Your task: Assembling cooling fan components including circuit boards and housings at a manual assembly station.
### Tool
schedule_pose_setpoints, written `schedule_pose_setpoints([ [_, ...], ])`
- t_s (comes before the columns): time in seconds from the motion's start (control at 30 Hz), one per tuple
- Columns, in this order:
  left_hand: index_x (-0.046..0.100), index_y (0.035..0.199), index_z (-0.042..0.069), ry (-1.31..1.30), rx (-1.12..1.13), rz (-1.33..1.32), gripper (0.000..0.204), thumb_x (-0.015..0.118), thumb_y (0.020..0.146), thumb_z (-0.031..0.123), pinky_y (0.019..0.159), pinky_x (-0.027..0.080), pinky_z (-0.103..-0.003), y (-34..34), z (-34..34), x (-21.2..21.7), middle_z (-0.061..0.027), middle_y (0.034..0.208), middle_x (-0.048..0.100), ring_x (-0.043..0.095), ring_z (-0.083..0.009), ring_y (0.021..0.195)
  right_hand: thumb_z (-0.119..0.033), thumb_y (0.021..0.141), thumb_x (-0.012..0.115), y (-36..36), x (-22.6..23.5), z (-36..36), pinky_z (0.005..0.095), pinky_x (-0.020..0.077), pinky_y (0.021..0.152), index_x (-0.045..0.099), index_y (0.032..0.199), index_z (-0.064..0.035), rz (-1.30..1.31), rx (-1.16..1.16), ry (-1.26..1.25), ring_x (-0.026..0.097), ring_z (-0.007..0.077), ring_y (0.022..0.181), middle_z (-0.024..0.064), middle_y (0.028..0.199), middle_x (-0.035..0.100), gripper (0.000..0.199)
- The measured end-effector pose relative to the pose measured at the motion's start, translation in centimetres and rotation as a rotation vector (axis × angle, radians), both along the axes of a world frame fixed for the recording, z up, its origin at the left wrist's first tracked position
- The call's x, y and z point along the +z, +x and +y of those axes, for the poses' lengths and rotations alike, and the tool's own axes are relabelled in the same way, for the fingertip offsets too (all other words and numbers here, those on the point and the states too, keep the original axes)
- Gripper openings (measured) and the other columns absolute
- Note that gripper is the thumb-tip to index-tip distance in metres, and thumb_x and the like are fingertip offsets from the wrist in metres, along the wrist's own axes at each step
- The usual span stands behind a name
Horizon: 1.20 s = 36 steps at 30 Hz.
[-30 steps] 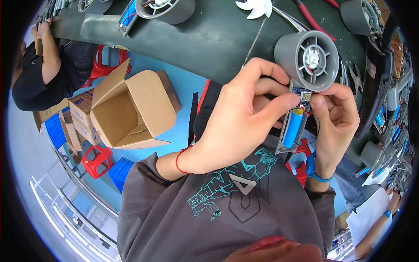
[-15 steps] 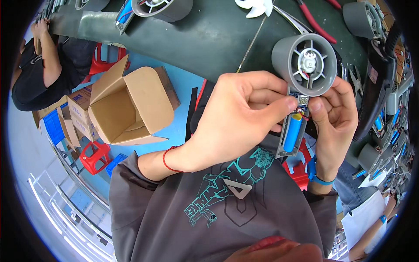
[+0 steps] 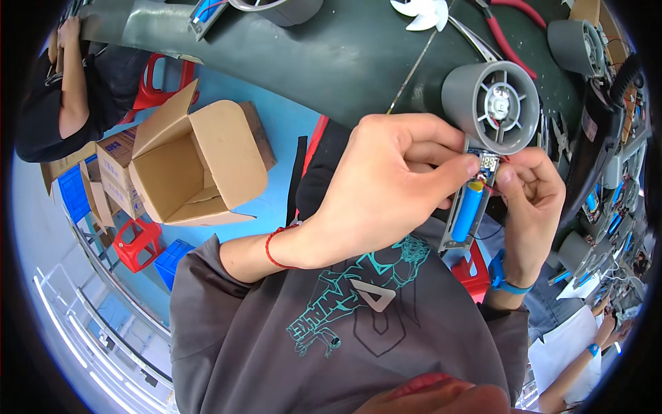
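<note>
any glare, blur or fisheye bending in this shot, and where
Head view: left hand, right hand and battery look fairly sharp; head view: pale sheen on the table, upper left; head view: clutter crowds and warps along the right rim, small parts hard to tell; head view: corners black.

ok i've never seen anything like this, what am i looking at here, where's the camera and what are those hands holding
There's no machine here: these are a person's two bare hands. The view comes from a wide fisheye camera worn on the head, looking down, so straight edges bend. The left hand holds a grey fan unit with a small circuit board and a blue cylinder. The right hand is at its other side; its exact hold is partly hidden. On the dark green table lie a white fan blade and a red-handled tool.
</note>
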<state>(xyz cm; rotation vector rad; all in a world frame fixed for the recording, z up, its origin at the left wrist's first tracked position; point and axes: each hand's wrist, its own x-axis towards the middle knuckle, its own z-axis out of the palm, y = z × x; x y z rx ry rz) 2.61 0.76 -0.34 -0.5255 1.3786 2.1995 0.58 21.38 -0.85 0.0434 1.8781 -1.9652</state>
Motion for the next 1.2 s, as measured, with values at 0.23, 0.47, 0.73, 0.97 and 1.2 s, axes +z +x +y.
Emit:
schedule_pose_setpoints([
  [0.23,0.066,0.106,-0.007,-0.042,-0.058,0.004,0.019,0.069,0.094,0.008,0.067,0.06,-0.025,0.0,-0.3,-0.4,-0.0103,0.093,0.074,0.07,-0.0112,0.083,0.0,0.096,0.064,0.0,-0.3,-0.1,0.0219,0.0556,0.074,0.061,0.109,0.0065,-0.018,-0.001,-0.029,0.068,0.0099,0.086,0.0116,0.099,0.073,0.014],
  [0.47,0.065,0.109,-0.007,0.02,-0.016,0.005,0.02,0.067,0.095,0.008,0.073,0.062,-0.027,-0.1,-0.1,-0.2,-0.0112,0.097,0.074,0.071,-0.0134,0.088,0.003,0.096,0.062,0.1,0.4,-0.7,0.0197,0.0519,0.073,0.061,0.109,0.0054,-0.02,-0.041,0.03,0.065,0.0069,0.084,0.0075,0.097,0.071,0.013],
  [0.73,0.064,0.111,-0.007,0.008,0.011,0.019,0.021,0.066,0.096,0.008,0.074,0.062,-0.028,0.1,0.2,-0.1,-0.0124,0.102,0.073,0.07,-0.0134,0.092,0.008,0.096,0.059,1.3,-0.5,-0.7,0.0175,0.0469,0.069,0.06,0.111,0.0062,0.206,-0.042,0.12,0.061,0.0045,0.083,0.0051,0.097,0.067,0.016],
  [0.97,0.064,0.113,-0.007,0.008,-0.002,0.008,0.022,0.065,0.097,0.008,0.074,0.062,-0.028,0.0,0.2,0.0,-0.0133,0.107,0.073,0.071,-0.0145,0.094,0.009,0.095,0.06,1.2,-0.3,-0.5,0.0206,0.0539,0.076,0.061,0.111,0.008,0.129,-0.071,0.031,0.068,0.0108,0.088,0.0117,0.099,0.071,0.016],
  [1.2,0.065,0.103,-0.009,0.027,0.074,0.03,0.017,0.066,0.095,0.006,0.072,0.062,-0.027,0.2,0.5,-0.1,-0.0128,0.096,0.074,0.072,-0.0139,0.086,0.01,0.093,0.062,1.8,-0.9,-0.4,0.024,0.0569,0.08,0.064,0.11,0.0089,0.218,-0.059,0.05,0.07,0.0147,0.092,0.0148,0.103,0.072,0.018],
])
